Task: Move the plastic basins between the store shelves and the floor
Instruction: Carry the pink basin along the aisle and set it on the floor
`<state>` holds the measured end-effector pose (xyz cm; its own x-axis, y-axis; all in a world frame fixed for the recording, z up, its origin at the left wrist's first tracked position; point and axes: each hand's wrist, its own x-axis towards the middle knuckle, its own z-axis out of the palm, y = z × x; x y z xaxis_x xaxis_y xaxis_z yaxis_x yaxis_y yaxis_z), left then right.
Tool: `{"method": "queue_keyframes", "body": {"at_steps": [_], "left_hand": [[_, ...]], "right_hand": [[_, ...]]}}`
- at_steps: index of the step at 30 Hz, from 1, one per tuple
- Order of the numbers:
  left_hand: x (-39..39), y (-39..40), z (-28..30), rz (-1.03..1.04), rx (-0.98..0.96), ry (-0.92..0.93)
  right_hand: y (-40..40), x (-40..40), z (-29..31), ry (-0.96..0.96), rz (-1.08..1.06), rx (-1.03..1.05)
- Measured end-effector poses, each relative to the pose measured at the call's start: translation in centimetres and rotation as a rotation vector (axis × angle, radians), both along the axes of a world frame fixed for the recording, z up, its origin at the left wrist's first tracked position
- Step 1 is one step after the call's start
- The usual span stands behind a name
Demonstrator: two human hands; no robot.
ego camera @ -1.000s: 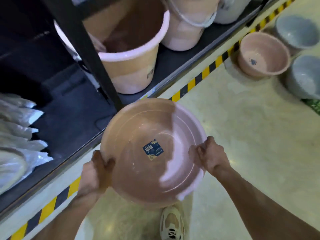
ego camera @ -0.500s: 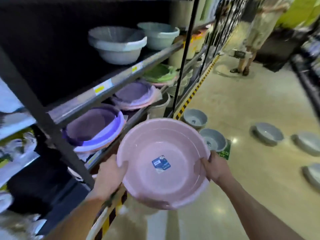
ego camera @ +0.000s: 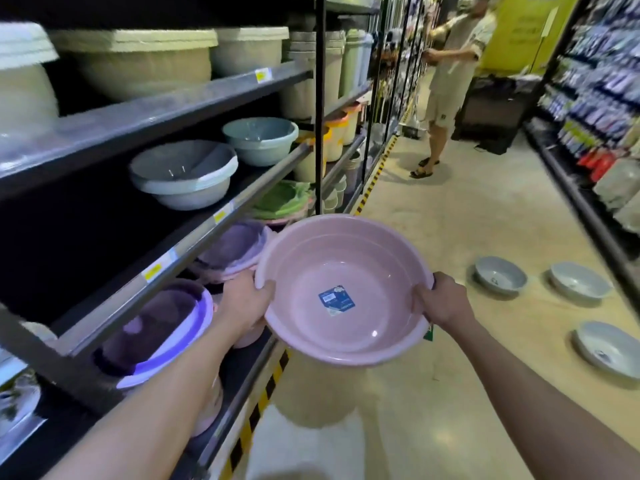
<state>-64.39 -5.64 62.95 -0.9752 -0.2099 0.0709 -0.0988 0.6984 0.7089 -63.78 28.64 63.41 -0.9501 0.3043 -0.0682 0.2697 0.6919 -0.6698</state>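
- A store aisle with a pale glossy floor [ego camera: 467, 237]; dark metal shelves [ego camera: 194, 233] run along the left, packed racks along the right, and a yellow-black striped strip [ego camera: 263, 400] edges the base of the left shelving
- A pink basin [ego camera: 346, 289] is held in the air in the near middle of the aisle, mouth up and tilted toward the camera, just right of the lower shelf edge; a blue label [ego camera: 336, 299] sits on its inner bottom
- The left hand [ego camera: 244, 303] grips the basin's left rim, fingers curled over the edge; the right hand [ego camera: 445, 303] clamps the right rim likewise
- Purple basins [ego camera: 156, 327] lie tilted on the lower left shelf, near the left forearm; grey basins [ego camera: 183, 174] sit on the shelf above; cream tubs [ego camera: 138, 60] stand on the top shelf
- Three grey basins on the floor [ego camera: 500, 275] rest at the right, well apart from the pink one
- A person in light clothes [ego camera: 446, 81] stands far down the aisle
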Motion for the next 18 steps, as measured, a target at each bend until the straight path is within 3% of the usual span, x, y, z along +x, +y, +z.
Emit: {"method": "queue_keyframes", "body": {"at_steps": [9,18], "left_hand": [[-10.3,2.5,-2.6,-0.108,0.076,-0.089],[-26.7,2.7,-5.9,-0.140,0.010,-0.191]], "right_hand": [[2.7,-9.3,-2.9,-0.081,-0.037,0.055],[3.0,-21.7,-6.1,-0.164,-0.155,0.119]]}}
